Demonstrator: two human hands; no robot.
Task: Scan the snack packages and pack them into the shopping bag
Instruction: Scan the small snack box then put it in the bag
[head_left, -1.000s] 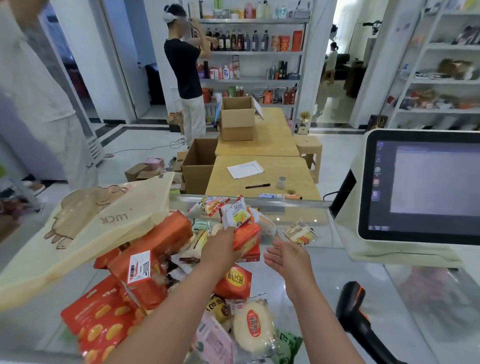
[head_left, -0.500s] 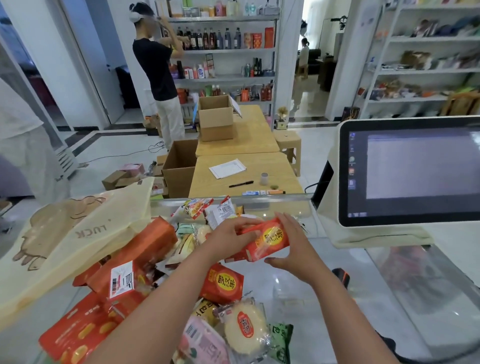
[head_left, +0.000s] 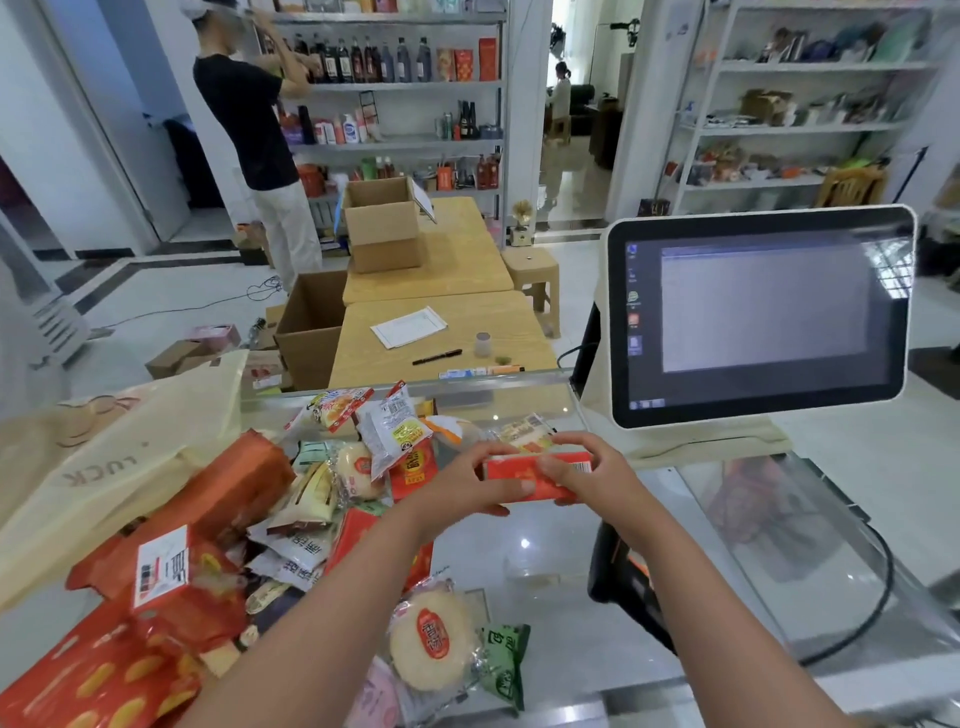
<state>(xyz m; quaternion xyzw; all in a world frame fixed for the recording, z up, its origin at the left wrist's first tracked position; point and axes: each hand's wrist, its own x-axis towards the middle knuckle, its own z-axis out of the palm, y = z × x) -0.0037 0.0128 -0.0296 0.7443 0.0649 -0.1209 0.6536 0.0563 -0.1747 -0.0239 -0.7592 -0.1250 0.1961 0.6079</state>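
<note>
Above the glass counter I hold a small red snack packet with both hands: my left hand grips its left end and my right hand its right end, where a barcode shows. A heap of snack packages lies to the left on the counter. Further left lies a cream shopping bag printed with LUCK, flat on its side. The black barcode scanner stands under my right forearm, partly hidden.
A white checkout screen stands at the right. Large red packets and a round cake in clear wrap lie near me. Behind the counter are wooden tables, cardboard boxes, shelves and a person at the shelves.
My left hand lifted the red packet out of the heap and carried it right. My right hand came in and took its other end; the packet turned edge-on, barcode showing.
</note>
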